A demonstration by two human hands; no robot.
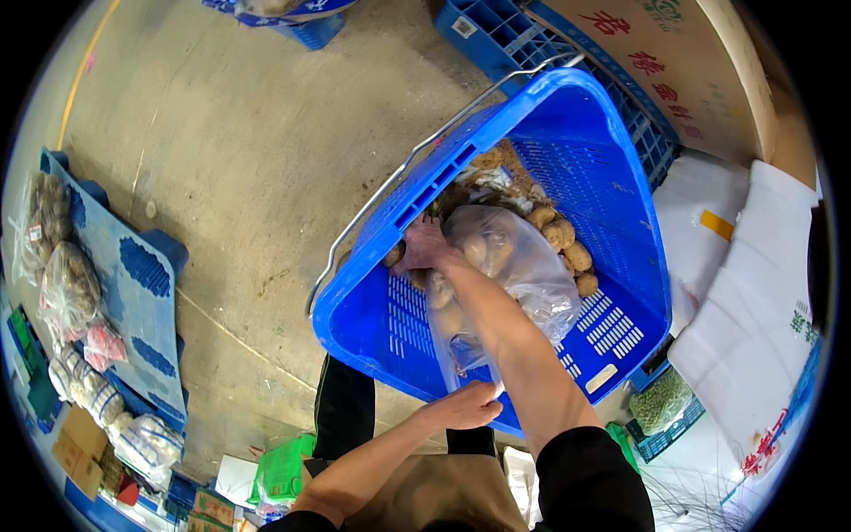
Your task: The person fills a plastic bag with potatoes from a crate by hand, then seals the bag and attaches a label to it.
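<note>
A large blue plastic crate [578,126] with a wire handle stands tilted in front of me. Inside it, a clear plastic bag [542,292] with potatoes in it lies across the middle. My left hand [465,407] is closed on the bag's near edge, at the crate's lower rim. My right hand [424,245] reaches over the bag to the crate's left wall, beside a dark potato [394,255]; its grip is partly hidden. Loose potatoes [565,243] lie to the right of the bag. Behind the bag are soil and white scraps [495,178].
On the left, a blue pallet [126,193] bears bagged produce [70,282]. Behind the crate stand a blue plastic pallet [505,30] and a big cardboard box [678,73]. White foam boxes [738,319] line the right. A green crate [282,469] sits near my legs.
</note>
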